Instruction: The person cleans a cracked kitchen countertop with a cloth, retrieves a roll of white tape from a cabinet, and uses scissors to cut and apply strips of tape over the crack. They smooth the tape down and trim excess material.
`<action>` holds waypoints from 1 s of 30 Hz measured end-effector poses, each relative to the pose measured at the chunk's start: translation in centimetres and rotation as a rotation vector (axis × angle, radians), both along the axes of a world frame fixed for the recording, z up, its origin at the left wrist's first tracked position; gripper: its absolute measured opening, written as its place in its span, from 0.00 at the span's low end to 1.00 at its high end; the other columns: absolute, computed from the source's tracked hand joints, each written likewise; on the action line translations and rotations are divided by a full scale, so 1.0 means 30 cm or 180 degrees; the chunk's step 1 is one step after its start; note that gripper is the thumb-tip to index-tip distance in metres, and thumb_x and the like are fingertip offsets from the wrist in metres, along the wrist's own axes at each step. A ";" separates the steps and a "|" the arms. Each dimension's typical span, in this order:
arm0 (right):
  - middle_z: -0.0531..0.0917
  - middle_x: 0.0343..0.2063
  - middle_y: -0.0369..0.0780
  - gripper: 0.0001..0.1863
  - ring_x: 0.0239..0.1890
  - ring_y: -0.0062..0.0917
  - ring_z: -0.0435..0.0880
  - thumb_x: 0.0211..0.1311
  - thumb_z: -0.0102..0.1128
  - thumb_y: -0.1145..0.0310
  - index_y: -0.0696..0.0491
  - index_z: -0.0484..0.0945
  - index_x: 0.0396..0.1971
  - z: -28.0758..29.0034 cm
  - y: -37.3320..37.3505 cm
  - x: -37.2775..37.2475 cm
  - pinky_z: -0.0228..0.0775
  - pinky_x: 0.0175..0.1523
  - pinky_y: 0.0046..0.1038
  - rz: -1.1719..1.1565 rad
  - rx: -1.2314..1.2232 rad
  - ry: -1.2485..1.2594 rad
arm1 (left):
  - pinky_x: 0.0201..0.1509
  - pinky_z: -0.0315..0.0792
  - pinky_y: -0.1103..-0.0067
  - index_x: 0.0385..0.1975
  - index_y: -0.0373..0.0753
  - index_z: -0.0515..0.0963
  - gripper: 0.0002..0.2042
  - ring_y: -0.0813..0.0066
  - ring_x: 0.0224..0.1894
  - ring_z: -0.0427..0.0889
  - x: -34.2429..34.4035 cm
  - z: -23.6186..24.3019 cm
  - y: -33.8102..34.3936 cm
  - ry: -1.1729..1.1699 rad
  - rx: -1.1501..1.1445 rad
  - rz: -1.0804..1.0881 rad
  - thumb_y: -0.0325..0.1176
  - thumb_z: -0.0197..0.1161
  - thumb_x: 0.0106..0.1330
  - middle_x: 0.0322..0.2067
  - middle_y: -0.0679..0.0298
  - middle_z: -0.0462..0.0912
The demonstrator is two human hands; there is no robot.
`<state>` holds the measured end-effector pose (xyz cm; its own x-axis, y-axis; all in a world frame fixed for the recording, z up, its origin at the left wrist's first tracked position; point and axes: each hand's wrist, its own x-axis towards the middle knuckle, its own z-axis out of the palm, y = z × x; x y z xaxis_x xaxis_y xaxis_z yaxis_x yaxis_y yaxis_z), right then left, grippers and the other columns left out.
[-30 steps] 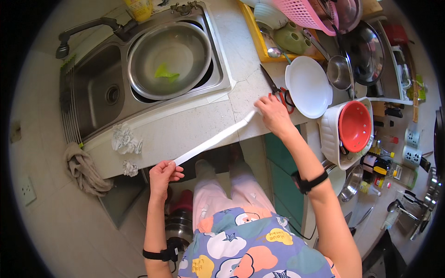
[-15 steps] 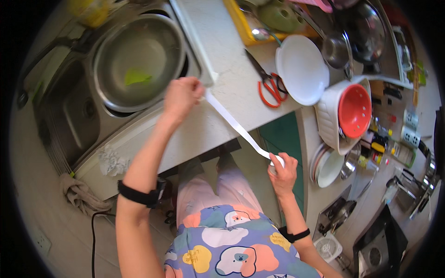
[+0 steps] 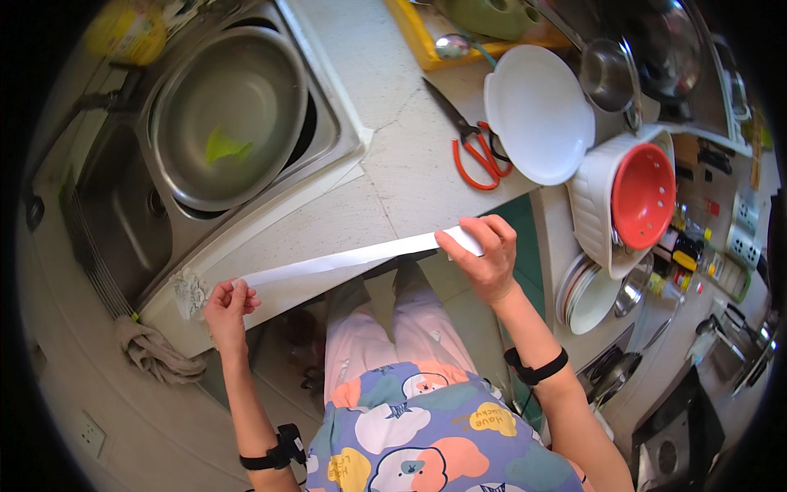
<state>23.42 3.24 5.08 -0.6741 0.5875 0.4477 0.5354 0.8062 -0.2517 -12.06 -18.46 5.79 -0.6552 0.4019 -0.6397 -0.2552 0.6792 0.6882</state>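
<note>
A strip of white tape stretches taut between my hands, just over the front edge of the counter. My left hand pinches one end, beside a crumpled piece of white paper or plastic. Closed around the white tape roll is my right hand, near the counter corner; its fingers cover part of the roll. Scissors with red handles lie on the counter beyond the right hand.
A steel sink at left holds a large metal basin with a green leaf-like piece. At right are a white plate, a red colander in a white container and stacked dishes. A grey cloth hangs at lower left.
My left hand has moved from the sink's corner down and left, carrying the tape end. My right hand has risen slightly. The strip now runs nearly level instead of slanting.
</note>
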 end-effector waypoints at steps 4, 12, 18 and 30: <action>0.78 0.49 0.31 0.24 0.50 0.30 0.74 0.45 0.65 0.77 0.37 0.85 0.43 -0.049 0.103 -0.067 0.73 0.46 0.26 0.0335 0.0023 -0.0191 | 0.30 0.74 0.85 0.37 0.34 0.79 0.08 0.81 0.25 0.81 0.047 -0.031 -0.083 -0.0238 0.0050 0.0322 0.33 0.64 0.70 0.27 0.65 0.84; 0.73 0.61 0.39 0.30 0.61 0.36 0.72 0.53 0.55 0.81 0.44 0.76 0.58 0.007 0.316 -0.178 0.66 0.63 0.36 0.0760 -0.0728 -0.1466 | 0.30 0.75 0.85 0.41 0.33 0.80 0.08 0.79 0.25 0.84 0.218 -0.022 -0.111 -0.0979 -0.0100 0.0317 0.31 0.61 0.71 0.33 0.60 0.87; 0.68 0.63 0.53 0.35 0.66 0.48 0.67 0.56 0.48 0.89 0.58 0.61 0.67 -0.050 0.248 -0.032 0.64 0.68 0.42 -0.0678 -0.1033 -0.1369 | 0.32 0.77 0.84 0.47 0.29 0.79 0.12 0.77 0.28 0.86 0.253 0.037 -0.094 -0.1288 -0.0168 0.0406 0.31 0.56 0.73 0.35 0.57 0.87; 0.71 0.54 0.49 0.28 0.56 0.46 0.74 0.57 0.60 0.81 0.55 0.68 0.60 -0.083 0.221 -0.054 0.69 0.60 0.42 -0.1197 -0.1011 -0.1013 | 0.37 0.78 0.85 0.45 0.30 0.80 0.10 0.79 0.32 0.86 0.269 0.050 -0.132 -0.1360 0.0034 0.0147 0.31 0.59 0.72 0.36 0.59 0.88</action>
<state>21.80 9.86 2.59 -0.4659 0.8846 0.0202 0.8589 0.4576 -0.2299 -4.00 -22.41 7.28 -0.3498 0.3865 -0.8534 -0.5488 0.6537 0.5210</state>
